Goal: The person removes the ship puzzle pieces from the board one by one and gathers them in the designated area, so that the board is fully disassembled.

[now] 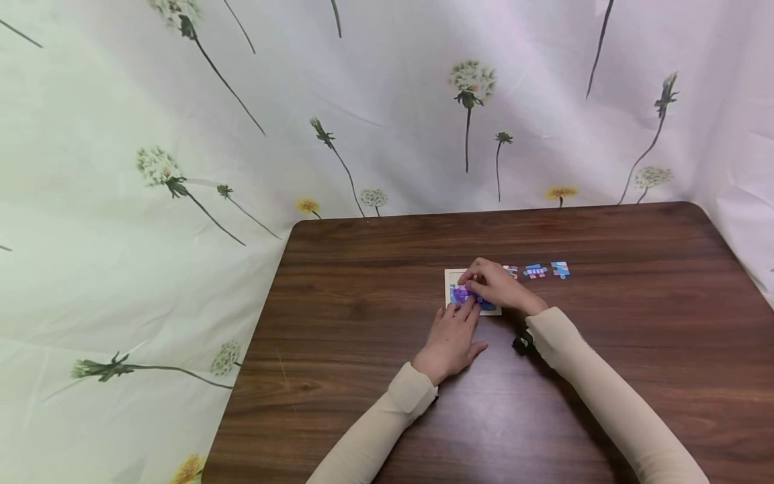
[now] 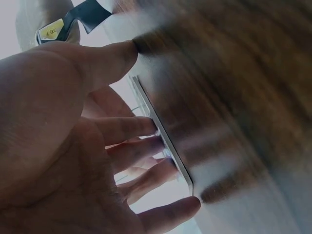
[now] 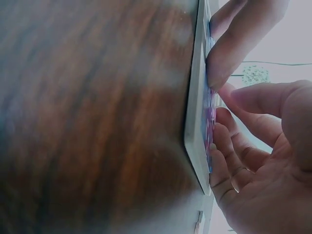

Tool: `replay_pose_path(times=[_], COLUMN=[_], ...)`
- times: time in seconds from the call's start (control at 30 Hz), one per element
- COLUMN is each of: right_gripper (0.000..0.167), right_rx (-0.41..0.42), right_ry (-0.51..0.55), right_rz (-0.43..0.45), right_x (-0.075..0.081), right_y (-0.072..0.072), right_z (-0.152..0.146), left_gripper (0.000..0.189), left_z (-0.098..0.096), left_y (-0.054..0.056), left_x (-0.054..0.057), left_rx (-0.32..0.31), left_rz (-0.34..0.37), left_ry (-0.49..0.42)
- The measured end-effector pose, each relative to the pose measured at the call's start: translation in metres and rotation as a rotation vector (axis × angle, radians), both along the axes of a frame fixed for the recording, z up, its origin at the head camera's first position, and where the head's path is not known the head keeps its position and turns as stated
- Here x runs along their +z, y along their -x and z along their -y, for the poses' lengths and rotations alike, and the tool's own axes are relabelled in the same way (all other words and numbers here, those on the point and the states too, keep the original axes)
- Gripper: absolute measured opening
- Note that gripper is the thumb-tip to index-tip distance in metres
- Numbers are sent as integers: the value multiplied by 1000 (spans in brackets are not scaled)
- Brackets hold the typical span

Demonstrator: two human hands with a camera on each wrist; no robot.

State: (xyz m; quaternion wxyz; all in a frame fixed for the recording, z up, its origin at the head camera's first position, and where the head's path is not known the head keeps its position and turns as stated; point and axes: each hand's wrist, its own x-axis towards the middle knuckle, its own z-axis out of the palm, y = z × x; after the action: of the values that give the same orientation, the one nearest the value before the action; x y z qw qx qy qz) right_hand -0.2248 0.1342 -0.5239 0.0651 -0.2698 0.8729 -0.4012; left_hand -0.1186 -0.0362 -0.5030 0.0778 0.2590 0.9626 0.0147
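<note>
Lying flat on the brown table (image 1: 363,282), the pale-rimmed puzzle board (image 1: 447,286) sits short of the far edge, rather nearer the left edge than the right. From where I stand, the governing relation is this: three loose pieces (image 1: 535,271) lie to the right of the right hand (image 1: 498,286), toward the table's right edge, in a row whose long axis runs roughly along the far edge; the right hand is plainly the nearer. That hand is bent over the board, thumb and forefinger drawn close together above the inlaid pieces (image 1: 457,296); whether one is pinched there I cannot tell. The left hand (image 1: 450,343) reaches in from the near side, fingers extended, tips resting on the board, gripping nothing. Count: one board; two hands; three loose pieces in view, the innermost partly covered; inlaid pieces, not countable beneath the fingers.
</note>
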Motion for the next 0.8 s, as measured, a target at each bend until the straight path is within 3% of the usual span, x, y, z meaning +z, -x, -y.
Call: replay_pose_path(times=[0.8], right_gripper=[12], right_rx=[13], right_ry=[44], right_rz=[78], right_x=[2], right_y=[3], right_z=[-1], left_gripper=[76], left_z=[-1], left_y=[2], left_x=[-2], left_rx=[2], left_rz=[8], left_ry=[14])
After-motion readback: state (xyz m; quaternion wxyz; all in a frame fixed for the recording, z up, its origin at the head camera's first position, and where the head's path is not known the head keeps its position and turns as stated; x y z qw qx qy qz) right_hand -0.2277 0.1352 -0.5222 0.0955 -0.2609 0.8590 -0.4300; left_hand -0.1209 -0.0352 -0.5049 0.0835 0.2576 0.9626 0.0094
